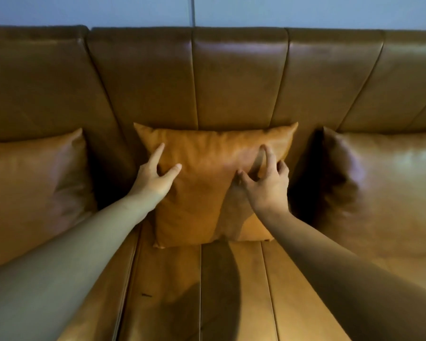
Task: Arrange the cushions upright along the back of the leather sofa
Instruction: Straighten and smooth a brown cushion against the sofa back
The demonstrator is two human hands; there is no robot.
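A small tan leather cushion (pixel 207 188) stands upright in the middle of the brown leather sofa, leaning on the sofa's backrest (pixel 231 77). My left hand (pixel 155 175) rests on the cushion's left side, fingers spread, thumb pressing its face. My right hand (pixel 266 180) is at its upper right, fingers curled and apart over the leather; it looks slightly blurred. A larger brown cushion (pixel 32 193) leans at the left. Another large glossy brown cushion (pixel 384 188) leans at the right.
The seat (pixel 207 291) in front of the middle cushion is bare leather with seams running toward me. Dark gaps separate the middle cushion from both side cushions. A pale blue wall (pixel 133 11) rises behind the sofa.
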